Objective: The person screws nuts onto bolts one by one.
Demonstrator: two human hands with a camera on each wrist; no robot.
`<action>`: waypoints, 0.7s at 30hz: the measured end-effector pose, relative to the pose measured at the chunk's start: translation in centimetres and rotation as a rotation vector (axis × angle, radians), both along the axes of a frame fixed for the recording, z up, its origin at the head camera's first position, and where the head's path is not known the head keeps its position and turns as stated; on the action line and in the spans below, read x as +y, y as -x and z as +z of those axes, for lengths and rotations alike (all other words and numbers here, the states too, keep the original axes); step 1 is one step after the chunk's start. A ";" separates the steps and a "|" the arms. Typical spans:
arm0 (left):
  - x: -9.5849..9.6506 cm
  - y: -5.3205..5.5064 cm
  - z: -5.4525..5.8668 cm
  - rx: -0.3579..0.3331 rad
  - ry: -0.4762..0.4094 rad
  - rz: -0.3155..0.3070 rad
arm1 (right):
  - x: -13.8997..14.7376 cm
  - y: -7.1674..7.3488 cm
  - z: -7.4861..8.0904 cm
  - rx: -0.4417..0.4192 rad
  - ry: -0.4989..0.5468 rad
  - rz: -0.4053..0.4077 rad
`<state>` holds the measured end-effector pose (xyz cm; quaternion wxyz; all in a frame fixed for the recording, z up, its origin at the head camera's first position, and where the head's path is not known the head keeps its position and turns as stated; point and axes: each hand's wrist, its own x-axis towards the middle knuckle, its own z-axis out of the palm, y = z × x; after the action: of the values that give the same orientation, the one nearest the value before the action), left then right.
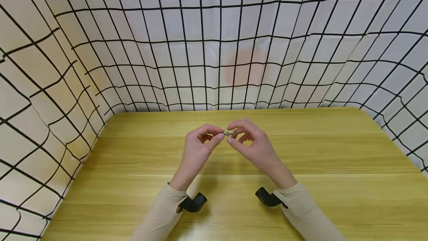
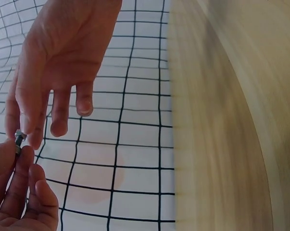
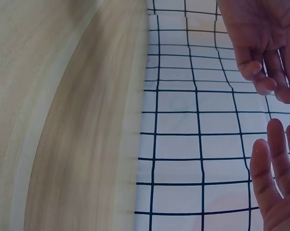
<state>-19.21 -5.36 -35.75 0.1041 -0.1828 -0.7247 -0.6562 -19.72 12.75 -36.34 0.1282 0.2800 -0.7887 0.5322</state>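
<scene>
In the head view, my left hand (image 1: 196, 152) pinches a small silvery bolt (image 1: 229, 134) between thumb and forefinger, above the table's middle. A thicker, nut-like piece sits partway along the bolt, which points sideways to the right. Facing it is my right hand (image 1: 256, 148), its thumb and forefinger parted on either side of the bolt's free end. Whether another right finger touches that end, I cannot tell. The left wrist view shows the bolt (image 2: 18, 137) close to the right thumb tip. In the right wrist view the left fingers nearly hide it.
A yellowish wooden table (image 1: 133, 170) lies under both hands. White sheeting with a black grid (image 1: 210, 55) rises behind it and along both sides. Black wrist devices stick out from the left sleeve (image 1: 160, 211) and the right sleeve (image 1: 311, 211).
</scene>
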 end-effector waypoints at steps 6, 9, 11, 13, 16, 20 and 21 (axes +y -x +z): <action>0.0 0.1 -0.1 0.002 0.002 -0.012 | -0.2 0.0 0.0 0.076 -0.011 0.013; 0.0 0.1 -0.1 0.004 0.003 -0.017 | -0.3 -0.1 0.0 0.074 -0.021 -0.002; 0.0 0.1 -0.2 0.005 0.002 -0.017 | -0.4 -0.1 -0.1 0.067 -0.023 -0.012; 0.0 0.1 -0.2 0.006 0.001 -0.015 | -0.4 0.0 -0.2 0.057 -0.019 -0.019; 0.1 0.1 -0.2 0.006 -0.004 -0.017 | -0.3 0.2 -0.6 0.045 -0.014 -0.030; 0.2 0.1 -0.3 0.003 -0.003 -0.022 | -0.2 0.4 -1.1 0.030 -0.011 -0.048; 0.2 0.1 -0.3 0.003 -0.002 -0.024 | -0.2 0.5 -1.1 0.026 -0.009 -0.053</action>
<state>-19.33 -5.11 -36.04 0.0976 -0.1922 -0.7215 -0.6580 -20.18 12.56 -37.47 0.1513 0.2665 -0.7966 0.5211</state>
